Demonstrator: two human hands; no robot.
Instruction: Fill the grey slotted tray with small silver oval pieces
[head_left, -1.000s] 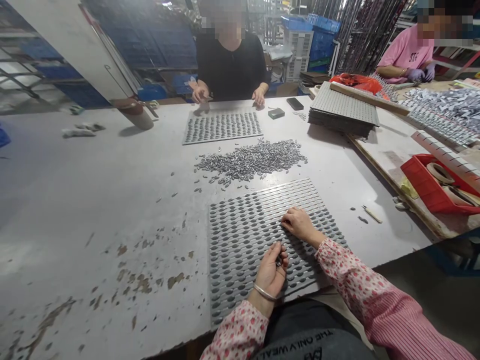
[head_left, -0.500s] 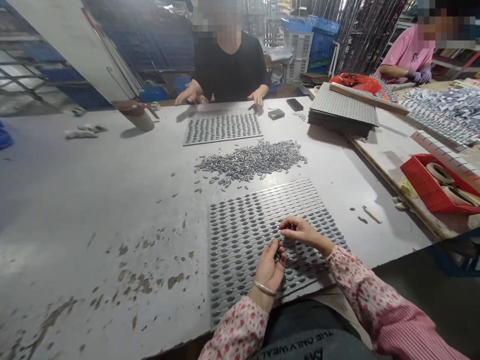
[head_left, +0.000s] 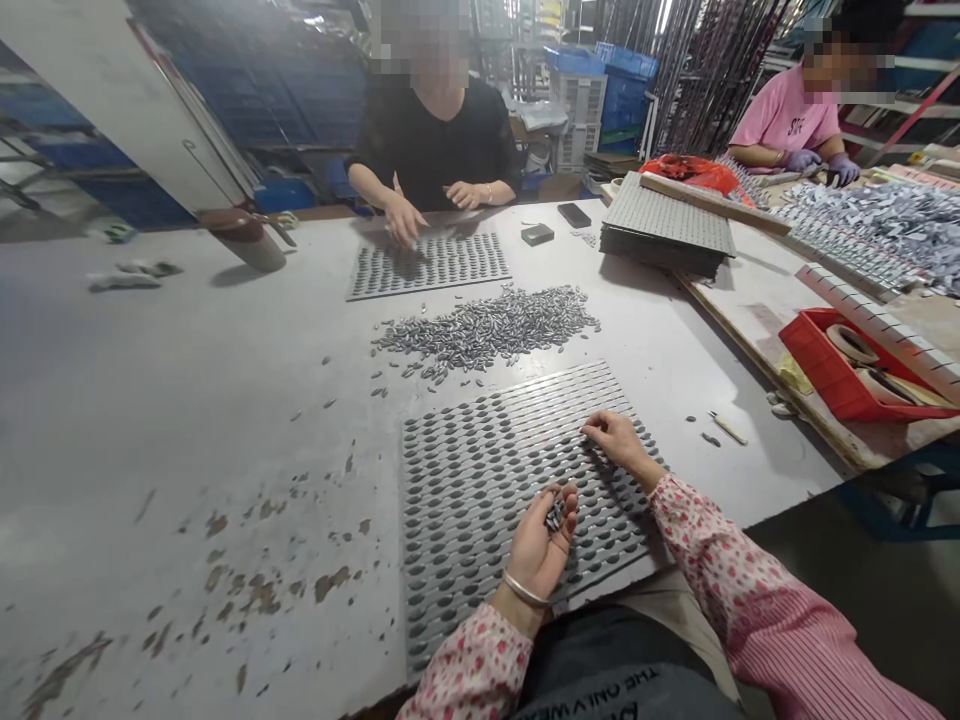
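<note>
My left hand (head_left: pixel 541 540) is cupped palm up over the near slotted board (head_left: pixel 457 520), its fingers curled round a small heap of grey oval pieces (head_left: pixel 555 514). Farther right, my right hand (head_left: pixel 616 438) is pinched at the board's surface, by the edge of the unfilled rows; what its fingertips hold is too small to make out. Dark ovals fill the left and lower rows of the board, while the upper right rows show bare slots. Beyond the board lies a loose pile of grey oval pieces (head_left: pixel 487 325).
Across the white table (head_left: pixel 225 380), a person in black (head_left: pixel 442 140) works over another board (head_left: pixel 431 268). A stack of boards (head_left: pixel 664 225), a red bin (head_left: pixel 847 375) and a small tool (head_left: pixel 727 428) stand or lie at the right. A cup (head_left: pixel 244 240) stands far left.
My right hand has moved away from my left hand, up and right over the board. My left palm shows its pieces more openly. The person opposite has brought a hand over their board.
</note>
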